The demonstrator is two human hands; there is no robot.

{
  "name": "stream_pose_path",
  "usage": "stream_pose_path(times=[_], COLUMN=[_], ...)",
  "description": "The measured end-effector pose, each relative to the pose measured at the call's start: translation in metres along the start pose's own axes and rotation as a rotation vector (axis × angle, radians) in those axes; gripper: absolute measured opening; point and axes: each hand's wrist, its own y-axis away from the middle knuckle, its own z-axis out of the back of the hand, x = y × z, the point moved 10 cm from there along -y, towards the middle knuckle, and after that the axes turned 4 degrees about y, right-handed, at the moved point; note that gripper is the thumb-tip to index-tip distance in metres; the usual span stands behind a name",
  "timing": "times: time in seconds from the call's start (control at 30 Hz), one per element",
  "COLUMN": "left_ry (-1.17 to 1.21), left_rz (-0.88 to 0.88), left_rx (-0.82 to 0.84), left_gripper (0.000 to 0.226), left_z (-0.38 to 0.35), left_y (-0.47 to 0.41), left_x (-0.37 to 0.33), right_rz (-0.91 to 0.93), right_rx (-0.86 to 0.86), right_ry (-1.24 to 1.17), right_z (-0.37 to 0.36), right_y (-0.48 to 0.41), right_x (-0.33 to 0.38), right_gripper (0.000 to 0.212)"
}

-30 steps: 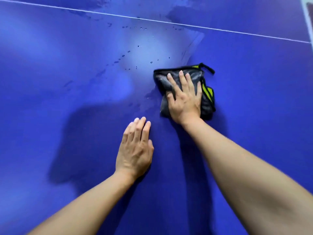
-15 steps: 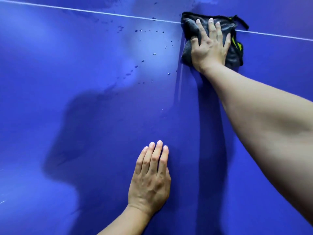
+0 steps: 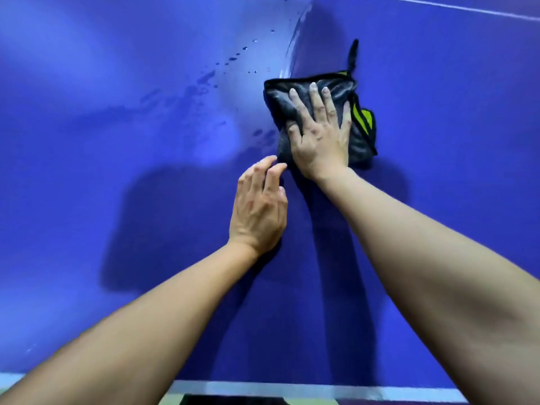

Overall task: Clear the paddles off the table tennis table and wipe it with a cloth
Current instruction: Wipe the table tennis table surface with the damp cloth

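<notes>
Two grips are working over the glossy blue table tennis counter [image 3: 117,141]. Right grip [image 3: 321,138] is lying flat, fingers spread, pressing down on a folded dark grey microfibre cloth [image 3: 277,103] with black edging, a lime-green patch [image 3: 363,119] and a thin black hanging loop [image 3: 354,57]. Left grip [image 3: 258,209] is resting on the counter just beside the cloth's near corner, fingers loosely bent and holding nothing. Small water droplets [image 3: 233,58] are beading on the shiny surface left of the cloth. Thin white line [image 3: 453,7] is crossing the far right corner.
</notes>
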Motion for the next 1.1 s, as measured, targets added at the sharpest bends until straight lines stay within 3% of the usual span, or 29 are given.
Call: stream_pose_path(times=[0.17,0.43,0.6,0.8,0.9,1.1], left_ry=[-0.021,-0.038,-0.073,-0.106,-0.104,-0.078], left_rz=[0.028,0.137,0.159,0.155,0.127,0.085], left_rx=[-0.032,0.052,0.11,0.163,0.184,0.202], left_gripper=[0.038,0.039,0.049,0.054,0.054,0.051], left_z=[0.026,0.036,0.028,0.02,0.014,-0.022], left_y=[0.047,0.206,0.268,0.273,0.255,0.189], left_x=[-0.004,-0.02,-0.038,-0.073,-0.088,-0.116], right_rz=[0.028,0.058,0.002,-0.156,-0.267,-0.32], right_rx=[0.019,0.017,-0.039,-0.008,-0.034,-0.052], right_ry=[-0.002,-0.084,-0.169,-0.145,-0.118,-0.054], right_z=[-0.004,-0.005,-0.002,0.002,0.01,0.014], right_y=[0.123,0.332,0.419,0.431,0.408,0.333], right_x=[0.021,0.051,0.054,-0.021,-0.086,-0.168], right_gripper=[0.061,0.064,0.056,0.059,0.058,0.059])
